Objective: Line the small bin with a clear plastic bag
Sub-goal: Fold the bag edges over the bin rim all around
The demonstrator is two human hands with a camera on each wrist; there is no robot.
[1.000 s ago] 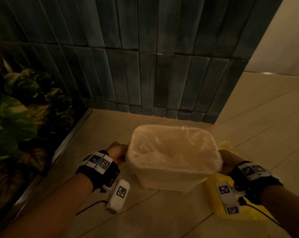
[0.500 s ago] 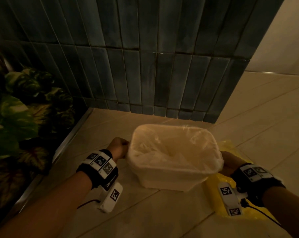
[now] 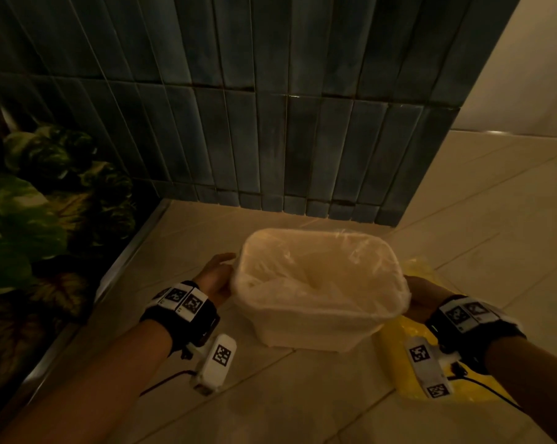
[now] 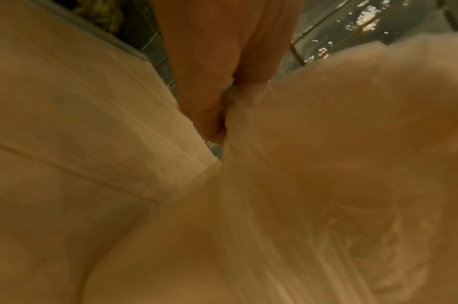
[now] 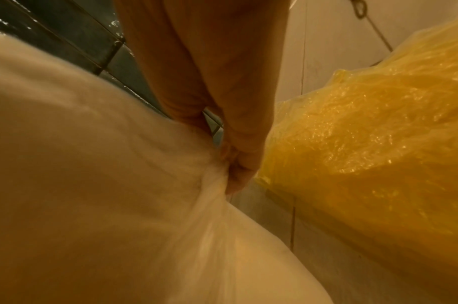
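A small pale bin (image 3: pixel 318 328) stands on the tiled floor, seen from above in the head view. A clear plastic bag (image 3: pixel 322 277) lies inside it, and its film is folded out over the rim. My left hand (image 3: pixel 227 270) is at the bin's left side. In the left wrist view its fingertips (image 4: pixel 217 123) pinch bunched bag film (image 4: pixel 313 164) against the bin wall. My right hand (image 3: pixel 413 294) is at the bin's right side. There, in the right wrist view, its fingertips (image 5: pixel 238 170) pinch a gathered fold of the bag (image 5: pixel 212 195).
A crumpled yellow plastic bag (image 3: pixel 408 350) lies on the floor under my right wrist. A dark tiled wall (image 3: pixel 270 123) rises just behind the bin. Leafy plants (image 3: pixel 40 219) fill the left side behind a metal floor strip (image 3: pixel 126 261). Pale floor tiles (image 3: pixel 494 219) stretch to the right.
My left wrist has turned a little at the bin's left side, and its thumb now reaches toward the rim. The right hand and the bin have hardly moved.
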